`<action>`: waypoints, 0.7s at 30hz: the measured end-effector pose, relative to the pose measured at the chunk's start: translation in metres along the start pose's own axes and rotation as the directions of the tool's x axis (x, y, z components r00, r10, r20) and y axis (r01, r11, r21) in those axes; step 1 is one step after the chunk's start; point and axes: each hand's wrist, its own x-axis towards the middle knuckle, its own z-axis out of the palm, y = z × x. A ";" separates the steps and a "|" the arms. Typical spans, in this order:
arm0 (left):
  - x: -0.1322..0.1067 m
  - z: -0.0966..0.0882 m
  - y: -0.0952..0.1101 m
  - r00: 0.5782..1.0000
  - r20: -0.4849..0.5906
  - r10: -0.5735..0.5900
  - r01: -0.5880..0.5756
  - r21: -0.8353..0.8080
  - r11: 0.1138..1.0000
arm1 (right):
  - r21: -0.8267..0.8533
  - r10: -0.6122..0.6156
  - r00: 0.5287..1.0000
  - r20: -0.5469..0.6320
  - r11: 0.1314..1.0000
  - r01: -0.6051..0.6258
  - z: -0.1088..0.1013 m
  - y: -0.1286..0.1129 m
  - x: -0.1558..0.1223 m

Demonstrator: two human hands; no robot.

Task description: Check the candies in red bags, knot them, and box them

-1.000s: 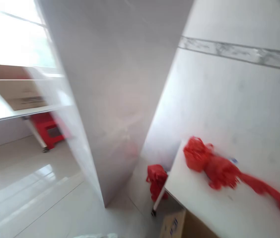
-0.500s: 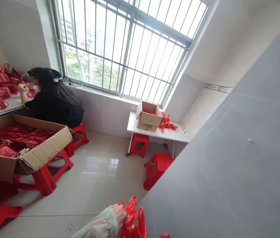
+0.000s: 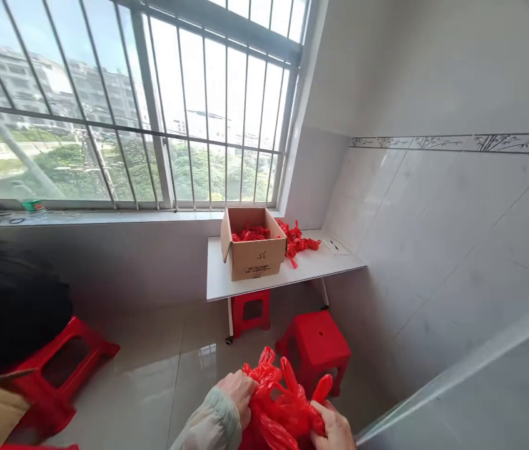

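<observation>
At the bottom of the view both my hands grip a bunch of red plastic bags (image 3: 283,406). My left hand (image 3: 239,390), in a pale sleeve, is closed on the bunch's left side. My right hand (image 3: 334,428) is closed on its right side, partly cut off by the frame edge. Ahead stands a white table (image 3: 311,265) with an open cardboard box (image 3: 251,256) holding more red bags. Another pile of red bags (image 3: 297,237) lies beside the box.
A red stool (image 3: 316,347) stands just beyond my hands and another (image 3: 251,311) under the table. At left a person in black (image 3: 6,306) sits on a red stool (image 3: 62,369). A barred window (image 3: 128,106) fills the far wall; tiled wall on the right.
The view has swung from the wall corner to the window and table, and closer to them. My right hand has come into view and joined the left on the red bags.
</observation>
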 end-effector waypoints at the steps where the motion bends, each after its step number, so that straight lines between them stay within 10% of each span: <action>1: 0.018 -0.018 -0.001 1.000 0.001 0.011 -0.011 0.028 1.000 | 0.005 0.031 0.999 -0.030 1.000 -0.031 -0.003 0.001 0.021; 10: 0.211 -0.171 0.031 0.981 0.029 0.190 -0.191 0.252 0.949 | 0.086 0.269 0.940 -0.209 0.963 -0.256 -0.041 0.054 0.176; 21: 0.429 -0.351 0.101 0.955 0.003 0.296 -0.277 0.369 0.887 | 0.109 0.611 0.724 -0.320 0.783 -0.613 -0.118 0.097 0.326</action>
